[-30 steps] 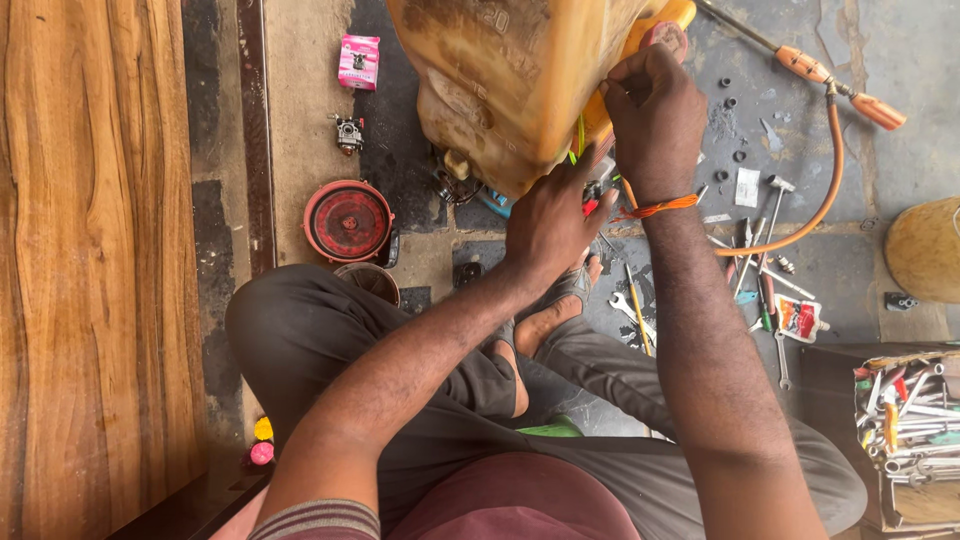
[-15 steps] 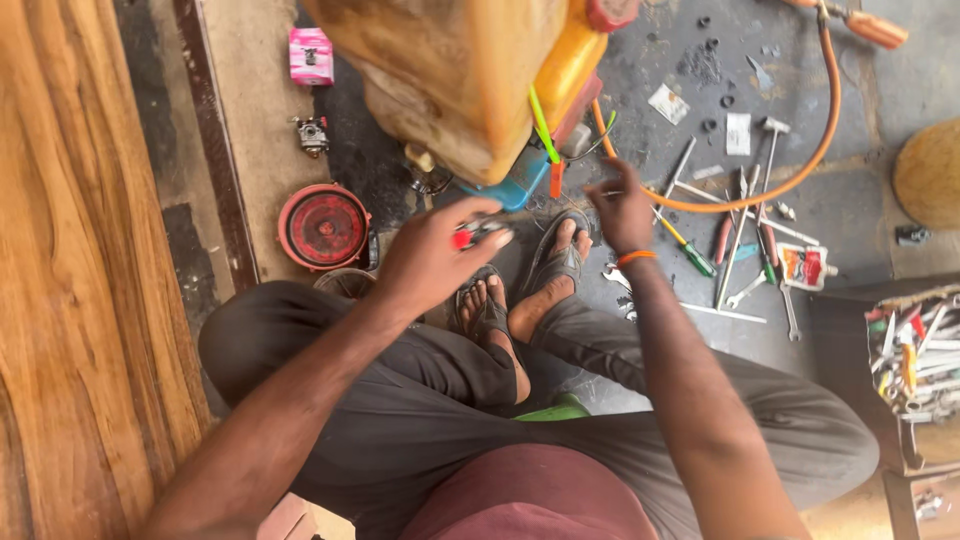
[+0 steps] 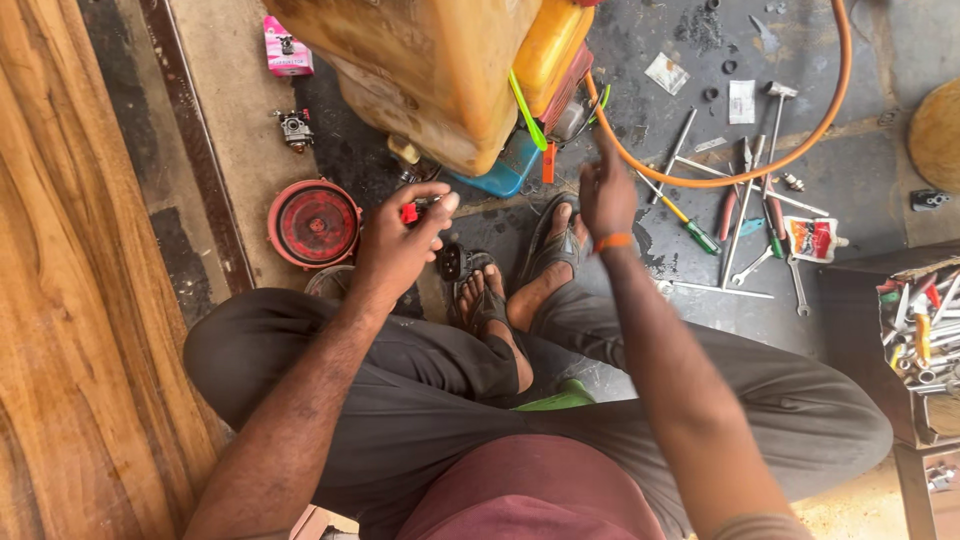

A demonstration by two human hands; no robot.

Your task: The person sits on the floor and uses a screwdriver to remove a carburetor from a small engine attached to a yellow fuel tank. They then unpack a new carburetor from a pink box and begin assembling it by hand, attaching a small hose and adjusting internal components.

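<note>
**Two hands over a floor of tools**

We see the left hand [image 3: 395,245] curled round a small red-tipped part [image 3: 410,212], fingers pinched shut on it, just beside the round red cover [image 3: 313,222] on the floor. Our right hand [image 3: 606,195] hangs loosely open and holds nothing, one finger raised toward the orange hose [image 3: 800,150]; an orange band sits at its wrist. Ahead of both stands the worn yellow tank [image 3: 430,70]. Right of the hand, well apart from it, screwdrivers and spanners [image 3: 745,215] lie scattered on the concrete. Sandalled feet [image 3: 520,280] rest between the hands.
</note>
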